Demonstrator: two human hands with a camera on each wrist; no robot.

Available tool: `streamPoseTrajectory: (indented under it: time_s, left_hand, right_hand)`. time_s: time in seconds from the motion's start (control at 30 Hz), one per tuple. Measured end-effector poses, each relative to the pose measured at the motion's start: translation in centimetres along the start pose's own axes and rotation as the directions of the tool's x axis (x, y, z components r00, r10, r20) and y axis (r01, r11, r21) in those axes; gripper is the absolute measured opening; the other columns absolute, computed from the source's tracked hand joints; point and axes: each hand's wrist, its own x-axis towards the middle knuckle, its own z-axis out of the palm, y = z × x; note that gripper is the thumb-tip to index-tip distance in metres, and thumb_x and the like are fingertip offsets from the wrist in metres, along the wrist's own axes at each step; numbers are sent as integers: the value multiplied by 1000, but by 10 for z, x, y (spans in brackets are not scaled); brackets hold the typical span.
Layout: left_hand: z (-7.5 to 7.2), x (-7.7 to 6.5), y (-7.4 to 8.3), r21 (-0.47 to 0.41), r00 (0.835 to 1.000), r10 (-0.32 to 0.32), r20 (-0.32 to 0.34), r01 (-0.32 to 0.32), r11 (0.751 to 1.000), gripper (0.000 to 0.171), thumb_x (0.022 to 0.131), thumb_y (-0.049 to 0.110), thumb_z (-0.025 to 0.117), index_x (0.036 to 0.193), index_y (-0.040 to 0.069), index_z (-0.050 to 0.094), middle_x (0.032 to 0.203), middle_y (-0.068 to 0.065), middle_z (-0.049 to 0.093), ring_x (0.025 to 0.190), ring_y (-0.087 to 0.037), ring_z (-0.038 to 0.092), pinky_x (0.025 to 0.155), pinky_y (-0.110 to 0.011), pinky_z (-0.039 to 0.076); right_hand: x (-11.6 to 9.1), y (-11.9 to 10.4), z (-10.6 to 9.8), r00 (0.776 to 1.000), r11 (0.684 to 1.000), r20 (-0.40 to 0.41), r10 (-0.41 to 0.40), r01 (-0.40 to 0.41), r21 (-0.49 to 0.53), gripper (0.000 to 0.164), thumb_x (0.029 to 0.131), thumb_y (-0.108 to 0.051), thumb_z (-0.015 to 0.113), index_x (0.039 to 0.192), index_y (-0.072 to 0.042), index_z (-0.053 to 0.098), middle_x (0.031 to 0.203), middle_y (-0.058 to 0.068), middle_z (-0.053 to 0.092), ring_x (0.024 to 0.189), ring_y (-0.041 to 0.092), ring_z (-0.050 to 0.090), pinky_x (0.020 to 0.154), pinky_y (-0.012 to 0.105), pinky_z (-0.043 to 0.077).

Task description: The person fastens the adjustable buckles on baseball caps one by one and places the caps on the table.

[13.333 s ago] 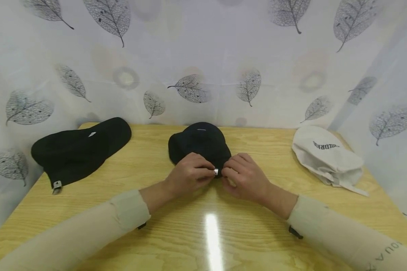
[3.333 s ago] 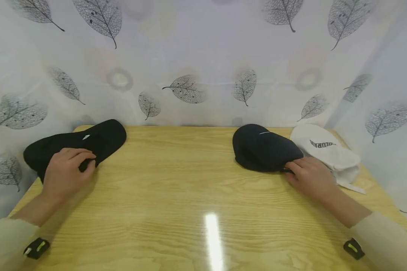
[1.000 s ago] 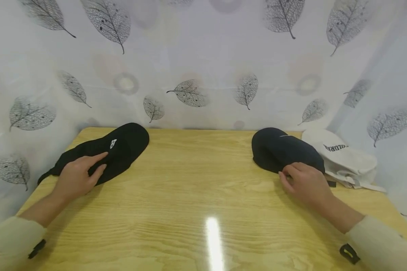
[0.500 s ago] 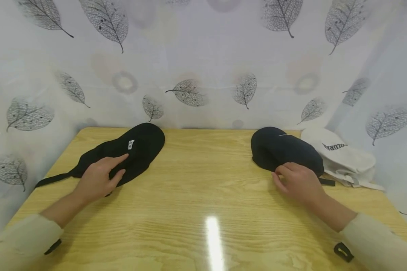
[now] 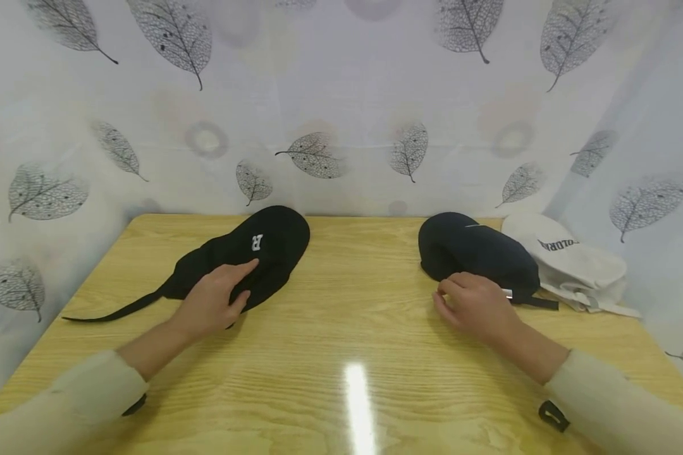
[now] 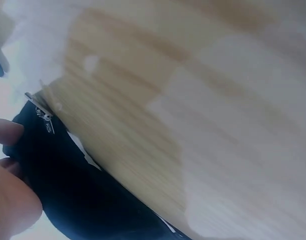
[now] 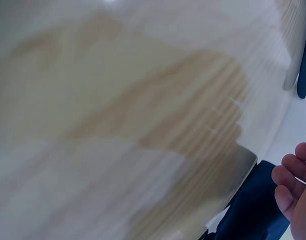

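Note:
A black baseball cap with a white letter R lies left of centre, brim to the back right, its strap trailing leftward. My left hand grips its near side, index finger on the crown and thumb lower; the other fingers are hidden. In the left wrist view a metal buckle shows at the cap's edge. My right hand is at the near edge of a dark navy cap, fingers loosely curled with nothing between them. That hand appears beside the dark cloth in the right wrist view.
A white cap with dark lettering lies at the far right, partly behind the navy one. The wooden table ends at a leaf-patterned curtain at the back and sides.
The navy cap was moved from the centre to beside the white cap. My left hand has carried the black cap rightward from the left edge; my right hand has drifted left along the navy cap.

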Motion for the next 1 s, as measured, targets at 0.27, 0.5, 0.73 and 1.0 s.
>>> streamPoseTrajectory:
  time_s: [0.27, 0.5, 0.73, 1.0]
  left_hand:
    - [11, 18, 26, -109, 998, -32, 61, 39, 993, 54, 87, -4, 66, 139, -7, 53, 133, -24, 61, 116, -41, 61, 93, -54, 53]
    - [22, 32, 44, -176, 993, -66, 101, 83, 981, 54, 87, -4, 65, 140, -6, 52, 137, -23, 59, 122, -40, 59, 98, -53, 51]
    - [34, 47, 66, -230, 988, -54, 144, 86, 969, 59, 84, -8, 63, 141, -6, 50, 141, -22, 56, 127, -38, 56, 103, -51, 48]
    - [50, 67, 97, -347, 984, -35, 172, 94, 933, 60, 82, -14, 55, 141, -3, 51, 143, -17, 55, 132, -34, 54, 106, -47, 47]
  right_hand:
    - [12, -10, 7, 1000, 1000, 6, -24, 24, 13, 11, 82, -16, 63, 76, -9, 66, 72, 3, 63, 60, 17, 57, 54, 35, 51]
    - [22, -21, 12, 997, 997, 9, -73, 73, 27, 8, 76, -12, 73, 76, -8, 66, 71, 2, 62, 60, 16, 55, 53, 32, 50]
    - [27, -30, 18, 995, 995, 47, -92, 90, 41, 11, 77, -14, 76, 79, -9, 67, 70, 2, 60, 61, 17, 56, 55, 32, 50]
    - [38, -42, 26, 982, 979, 51, -179, 173, 111, 11, 76, -15, 78, 85, -10, 72, 74, 2, 64, 67, 18, 62, 60, 32, 53]
